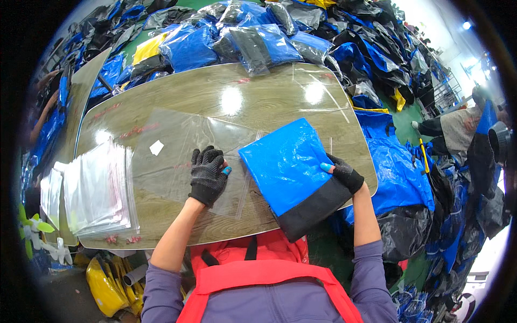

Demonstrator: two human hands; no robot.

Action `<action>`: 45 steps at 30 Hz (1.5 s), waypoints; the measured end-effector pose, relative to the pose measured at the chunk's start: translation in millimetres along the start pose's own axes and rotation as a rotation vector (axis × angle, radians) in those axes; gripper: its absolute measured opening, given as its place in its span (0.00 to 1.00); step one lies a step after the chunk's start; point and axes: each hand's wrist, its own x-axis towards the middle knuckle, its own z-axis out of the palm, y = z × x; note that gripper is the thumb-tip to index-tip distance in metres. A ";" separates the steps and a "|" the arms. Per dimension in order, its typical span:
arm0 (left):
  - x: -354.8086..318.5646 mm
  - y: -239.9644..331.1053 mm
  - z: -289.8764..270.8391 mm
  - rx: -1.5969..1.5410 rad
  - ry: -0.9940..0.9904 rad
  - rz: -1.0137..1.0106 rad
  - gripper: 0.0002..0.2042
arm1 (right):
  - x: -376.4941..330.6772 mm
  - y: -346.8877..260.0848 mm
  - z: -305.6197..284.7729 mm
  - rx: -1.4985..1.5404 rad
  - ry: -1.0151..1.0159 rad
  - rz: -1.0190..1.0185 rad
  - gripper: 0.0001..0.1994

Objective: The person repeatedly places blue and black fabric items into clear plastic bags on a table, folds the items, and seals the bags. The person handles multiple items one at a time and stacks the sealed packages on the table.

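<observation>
My right hand [344,172], in a dark knit glove with a blue-wrapped thumb tip, grips the right edge of a folded blue and black plastic-fabric piece [285,164]. The thumb lies on the blue face; the other fingers are hidden behind. The piece is tilted, its black band nearest me and hanging past the table's front edge. My left hand [207,175], gloved alike, rests over a clear flat plastic bag [167,140] on the table. Its fingers are curled in, and whatever is between them is hidden. The clear bag reaches under the blue piece's left side.
A stack of clear plastic bags [99,188] lies at the left of the wood-grain table [188,86], near a white scrap [156,148]. Bagged blue and black bundles [258,46] pile along the far edge. More blue fabric [396,167] crowds the right side. Another person [458,129] is at far right.
</observation>
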 end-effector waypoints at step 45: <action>-50.9 19.0 -59.1 -0.241 0.389 -0.447 0.22 | 63.5 -0.6 141.1 -0.214 0.032 -0.469 0.19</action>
